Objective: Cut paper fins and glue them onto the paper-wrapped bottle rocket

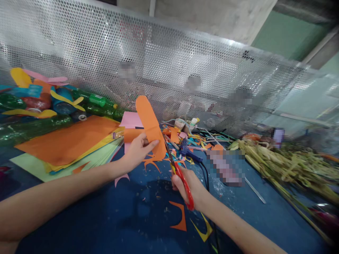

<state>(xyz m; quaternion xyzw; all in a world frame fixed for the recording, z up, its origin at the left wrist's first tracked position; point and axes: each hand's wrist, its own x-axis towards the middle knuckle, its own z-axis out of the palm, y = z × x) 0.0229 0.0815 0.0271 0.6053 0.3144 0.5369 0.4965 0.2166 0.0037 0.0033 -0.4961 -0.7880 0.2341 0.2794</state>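
Observation:
My left hand (pixel 139 151) pinches a long orange paper strip (pixel 150 125) with rounded ends, held up over the blue table. My right hand (pixel 189 185) grips red-handled scissors (pixel 182 183), whose blades point up and lie along the strip's right edge. Whether the blades touch the paper I cannot tell. Below the hands lie a curved orange paper offcut (pixel 181 217) and a yellow offcut (pixel 203 229).
Stacked coloured paper sheets (pixel 71 141) lie at left, with green bottles (pixel 34 128) behind them. A blue glue gun (pixel 189 151) and paper scraps lie beyond the scissors. Dried husks (pixel 286 165) spread at right. A perforated metal screen (pixel 169 63) closes off the back.

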